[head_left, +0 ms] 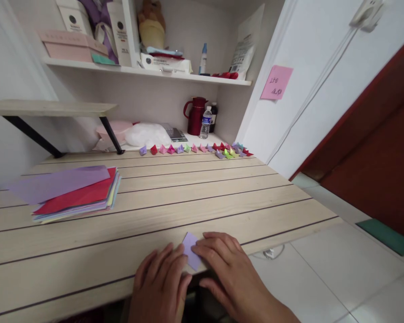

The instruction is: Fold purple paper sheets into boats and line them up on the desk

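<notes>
A small folded piece of lilac paper point(190, 253) lies at the near edge of the wooden table point(188, 197). My left hand point(160, 282) lies flat beside it, fingertips touching its left side. My right hand point(227, 271) presses on its right side with the fingers over the paper. Most of the paper is hidden under both hands. A stack of coloured paper sheets point(76, 195), lilac on top and red below, rests at the left of the table. A row of several small folded paper shapes point(197, 149) lines the far edge.
A red jug point(195, 115) and a water bottle point(206, 122) stand in the back alcove. Shelf point(148, 72) above holds boxes and bottles. A low wooden shelf on black brackets point(50, 109) juts out at left. A pink note point(276, 82) sticks on the white wall.
</notes>
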A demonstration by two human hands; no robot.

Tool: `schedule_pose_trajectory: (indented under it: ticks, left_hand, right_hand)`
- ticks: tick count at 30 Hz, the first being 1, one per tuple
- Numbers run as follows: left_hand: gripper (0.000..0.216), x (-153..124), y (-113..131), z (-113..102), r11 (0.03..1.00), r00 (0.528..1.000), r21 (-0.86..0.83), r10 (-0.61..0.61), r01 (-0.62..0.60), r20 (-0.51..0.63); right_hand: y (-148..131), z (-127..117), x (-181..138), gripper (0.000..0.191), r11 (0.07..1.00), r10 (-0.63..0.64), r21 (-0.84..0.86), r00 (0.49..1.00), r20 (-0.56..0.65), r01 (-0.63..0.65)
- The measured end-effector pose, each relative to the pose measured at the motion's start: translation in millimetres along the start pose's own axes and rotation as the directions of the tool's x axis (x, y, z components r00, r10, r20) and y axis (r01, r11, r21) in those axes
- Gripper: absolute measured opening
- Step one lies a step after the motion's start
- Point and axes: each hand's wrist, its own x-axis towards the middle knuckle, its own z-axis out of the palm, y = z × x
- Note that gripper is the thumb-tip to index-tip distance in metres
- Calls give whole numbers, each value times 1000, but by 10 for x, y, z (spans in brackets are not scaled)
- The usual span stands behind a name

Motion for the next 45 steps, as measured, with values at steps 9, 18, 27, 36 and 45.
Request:
schedule_pose_trajectory:
  ticks: [9,18,27,36,45]
  left_hand:
    - [32,34,-47,-87,995,999,-96,34,-34,-8]
    - [16,249,-14,-180,962,995,-256,-100,91,-22]
    - [23,234,-48,-141,934,987,-319,-156,158,32]
    - [18,262,-57,-155,915,980,-350,-194,199,50]
    - [10,273,-35,-134,935,985,-315,-169,166,18]
  right_hand:
    - [-7,-10,-44,27,980,25,200,990,-139,3]
    - [-37,-64,37,12,939,118,338,983,-140,-65]
    - [37,-122,49,18,931,74,363,993,-96,-34]
    - [43,-99,129,9,898,169,430,976,-134,-96]
    - [38,-18,108,9,928,149,367,966,-211,-63]
